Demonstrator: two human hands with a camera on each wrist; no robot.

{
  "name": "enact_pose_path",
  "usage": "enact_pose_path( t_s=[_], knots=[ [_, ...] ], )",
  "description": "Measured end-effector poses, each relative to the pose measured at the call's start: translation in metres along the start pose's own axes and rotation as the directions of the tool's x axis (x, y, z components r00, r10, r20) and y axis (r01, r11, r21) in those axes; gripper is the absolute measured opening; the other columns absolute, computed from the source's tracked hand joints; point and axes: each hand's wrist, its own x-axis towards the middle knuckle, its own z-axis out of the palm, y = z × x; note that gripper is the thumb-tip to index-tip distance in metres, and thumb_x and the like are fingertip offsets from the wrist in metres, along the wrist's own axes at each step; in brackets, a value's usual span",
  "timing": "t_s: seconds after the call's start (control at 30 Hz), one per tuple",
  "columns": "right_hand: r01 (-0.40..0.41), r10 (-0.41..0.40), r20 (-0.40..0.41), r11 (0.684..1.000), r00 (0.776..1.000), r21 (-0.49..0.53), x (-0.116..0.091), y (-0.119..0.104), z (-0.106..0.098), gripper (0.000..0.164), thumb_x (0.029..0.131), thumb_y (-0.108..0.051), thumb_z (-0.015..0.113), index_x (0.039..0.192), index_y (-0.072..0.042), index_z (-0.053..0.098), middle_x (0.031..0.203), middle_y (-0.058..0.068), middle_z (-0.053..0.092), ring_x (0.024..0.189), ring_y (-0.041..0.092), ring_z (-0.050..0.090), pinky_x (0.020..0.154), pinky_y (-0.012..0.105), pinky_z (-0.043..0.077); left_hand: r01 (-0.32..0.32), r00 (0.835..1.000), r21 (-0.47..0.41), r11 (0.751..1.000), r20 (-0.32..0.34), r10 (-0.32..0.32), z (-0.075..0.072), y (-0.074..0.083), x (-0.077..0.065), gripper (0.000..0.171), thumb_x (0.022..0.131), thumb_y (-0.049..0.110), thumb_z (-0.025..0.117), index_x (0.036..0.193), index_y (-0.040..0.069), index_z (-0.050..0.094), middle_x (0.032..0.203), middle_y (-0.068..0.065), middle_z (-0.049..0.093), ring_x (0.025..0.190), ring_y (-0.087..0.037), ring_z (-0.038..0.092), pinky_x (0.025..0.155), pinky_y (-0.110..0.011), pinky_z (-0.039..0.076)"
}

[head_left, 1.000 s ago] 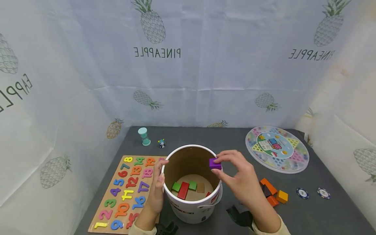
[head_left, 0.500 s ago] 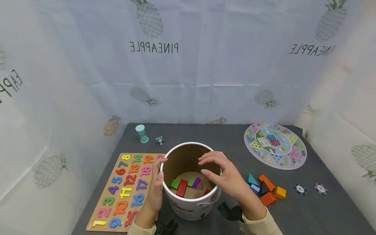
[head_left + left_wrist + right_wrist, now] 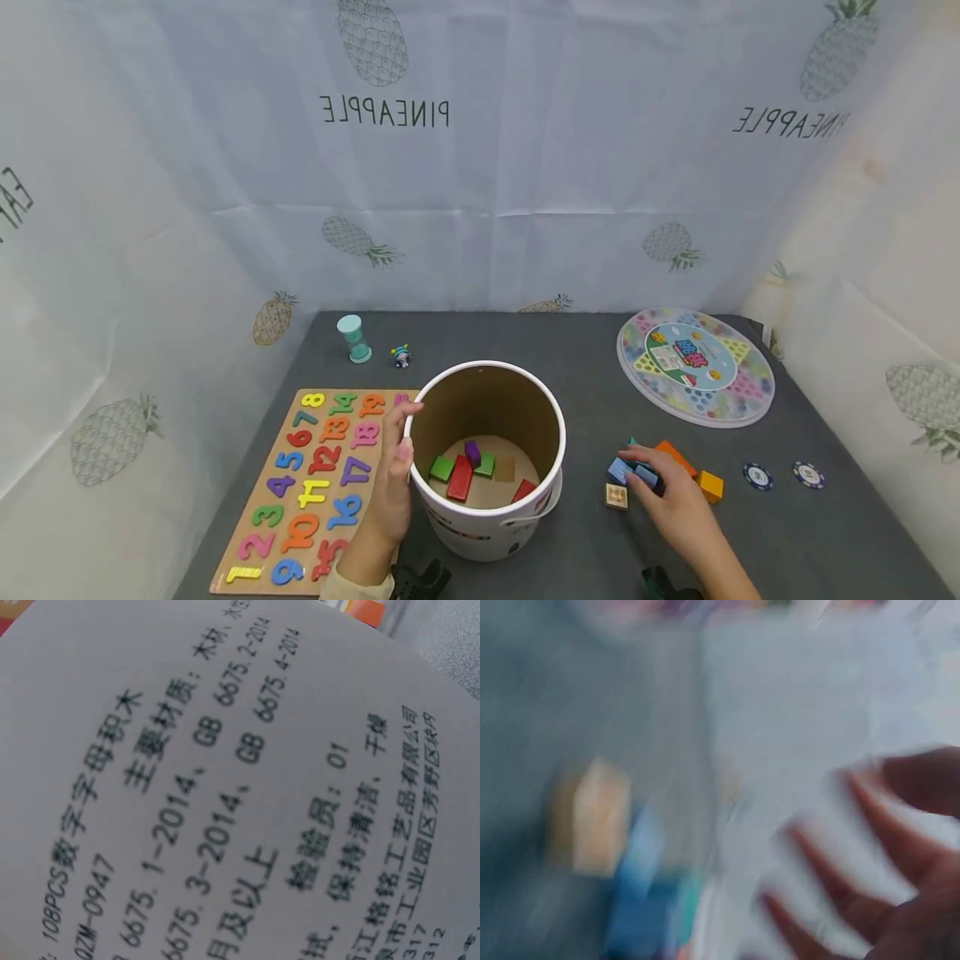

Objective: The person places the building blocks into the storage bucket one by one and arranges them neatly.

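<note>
My left hand (image 3: 392,475) grips the left rim of a white bucket (image 3: 472,537); the left wrist view shows only the bucket's printed wall (image 3: 112,645). Inside lie a purple block (image 3: 472,454), a long red block (image 3: 460,478), a green block (image 3: 442,467), a tan block (image 3: 504,469) and others. Right of the bucket, my right hand (image 3: 678,508) reaches over a block pile, fingers spread around a blue block (image 3: 647,476). Another blue block (image 3: 619,471) and a wooden block (image 3: 617,497) lie beside its fingertips. The right wrist view is blurred, its fingers (image 3: 840,885) apart.
A number puzzle board (image 3: 291,506) lies left of the bucket. Behind it stand an hourglass (image 3: 354,338) and a small figurine (image 3: 401,357). An orange block (image 3: 672,454), a yellow block (image 3: 709,487), two poker chips (image 3: 757,477) and a round game board (image 3: 693,367) lie right.
My right hand dropped the purple block into the bucket, then moved right and down to the block pile. The left hand has stayed on the rim.
</note>
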Motion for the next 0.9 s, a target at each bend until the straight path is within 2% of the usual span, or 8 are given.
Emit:
enact_pose_path(
  t_s=[0.1,0.2,0.3,0.37,0.5,0.63,0.73,0.9],
  knots=[
    [-0.098,0.081,-0.077,0.964,0.994,-0.246,-0.01,0.036,-0.005,0.037,0.085,-0.009,0.068,0.12,-0.003,0.061,0.134,0.031,0.043,0.124,0.055,0.031,0.099,0.067,0.02,0.002,1.0,-0.001,1.0,0.008,-0.002,0.0,0.0,0.0,0.045,0.095,0.022,0.027,0.139,0.013,0.03,0.143,-0.005,0.03,0.13,-0.028,0.028,0.1,-0.061,0.025],
    [-0.228,0.201,-0.125,0.934,0.972,-0.274,-0.014,0.066,-0.013,0.045,0.085,-0.006,0.062,0.129,0.002,0.053,0.141,0.038,0.026,0.127,0.061,0.017,0.101,0.069,0.01,0.0,1.0,-0.002,1.0,0.016,0.0,0.0,-0.001,0.001,0.045,0.096,0.024,0.027,0.14,0.013,0.029,0.143,-0.005,0.03,0.13,-0.029,0.029,0.099,-0.062,0.026],
    [-0.344,0.35,-0.029,0.895,0.936,-0.285,-0.01,0.082,-0.023,0.054,0.089,-0.005,0.053,0.141,0.002,0.038,0.144,0.041,0.014,0.129,0.061,0.011,0.101,0.07,0.011,-0.01,1.0,0.003,1.0,0.018,0.01,-0.001,-0.002,0.002,0.045,0.096,0.025,0.027,0.14,0.013,0.029,0.142,-0.005,0.03,0.129,-0.029,0.03,0.099,-0.061,0.027],
    [-0.365,0.389,0.022,0.882,0.921,-0.298,-0.008,0.086,-0.025,0.057,0.09,-0.004,0.051,0.144,0.001,0.033,0.144,0.041,0.016,0.128,0.059,0.016,0.099,0.07,0.017,-0.021,1.0,0.002,1.0,0.015,0.021,-0.002,-0.003,0.001,0.045,0.096,0.024,0.027,0.14,0.012,0.029,0.143,-0.006,0.03,0.129,-0.029,0.03,0.099,-0.061,0.027],
    [-0.35,0.37,-0.006,0.872,0.929,-0.341,-0.007,0.084,-0.02,0.054,0.085,0.0,0.061,0.137,-0.001,0.046,0.132,0.038,0.036,0.118,0.055,0.036,0.092,0.068,0.031,-0.03,1.0,0.005,1.0,0.004,0.03,-0.003,-0.003,-0.001,0.046,0.096,0.024,0.027,0.139,0.01,0.029,0.144,-0.006,0.028,0.13,-0.029,0.028,0.099,-0.061,0.026],
    [-0.368,0.35,-0.114,0.871,0.93,-0.327,-0.01,0.081,-0.014,0.034,0.082,-0.005,0.072,0.114,-0.002,0.063,0.117,0.03,0.05,0.101,0.044,0.051,0.085,0.062,0.04,-0.02,1.0,-0.005,1.0,-0.001,0.02,-0.003,-0.003,-0.001,0.046,0.096,0.025,0.027,0.139,0.01,0.029,0.145,-0.005,0.028,0.132,-0.028,0.026,0.1,-0.061,0.024],
    [-0.383,0.33,-0.215,0.876,0.919,-0.293,-0.014,0.077,-0.014,0.027,0.08,-0.011,0.076,0.104,-0.003,0.066,0.109,0.024,0.054,0.093,0.038,0.054,0.08,0.058,0.043,-0.014,1.0,-0.014,1.0,0.005,0.014,-0.002,-0.003,-0.001,0.046,0.096,0.026,0.027,0.139,0.011,0.029,0.145,-0.005,0.028,0.132,-0.029,0.026,0.1,-0.061,0.023],
    [-0.28,0.184,-0.367,0.933,0.912,-0.228,-0.017,0.042,-0.019,0.03,0.077,-0.015,0.079,0.104,-0.007,0.068,0.104,0.013,0.061,0.086,0.025,0.053,0.07,0.039,0.045,-0.019,1.0,0.001,1.0,0.007,0.019,-0.001,-0.003,-0.001,0.046,0.095,0.024,0.028,0.139,0.011,0.03,0.145,-0.005,0.027,0.132,-0.028,0.025,0.101,-0.062,0.021]
  ],
)
